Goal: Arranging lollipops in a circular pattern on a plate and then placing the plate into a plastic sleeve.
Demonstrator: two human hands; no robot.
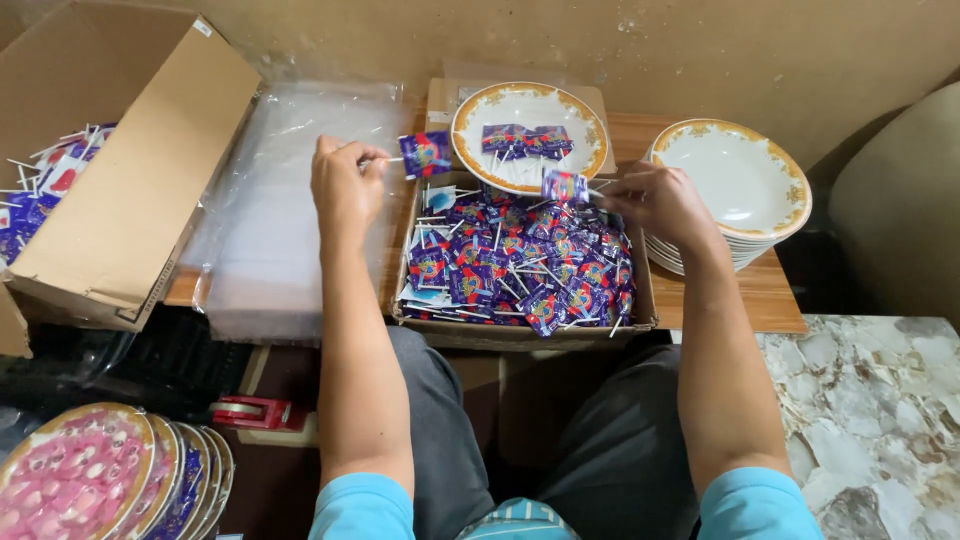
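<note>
1 purple-wrapped lollipop point(425, 153) is pinched by its stick in my left hand point(345, 185), another lollipop point(565, 186) in my right hand point(660, 200), above the box of lollipops point(520, 270). I judge I'm mid-plating; next, lay both carefully on the gold-rimmed plate point(470, 125).

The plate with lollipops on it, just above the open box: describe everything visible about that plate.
The plate is round and white with an ornate gold-and-orange patterned rim, glossy like ceramic or melamine. It lies flat and upright on a cardboard flap behind the open box of wrapped lollipops. A few purple-wrapped lollipops lie near its middle, sticks pointing toward the person. Neither hand touches it: the left hand holds a lollipop beside its left rim, and the right hand holds another just below its lower right rim.
</note>
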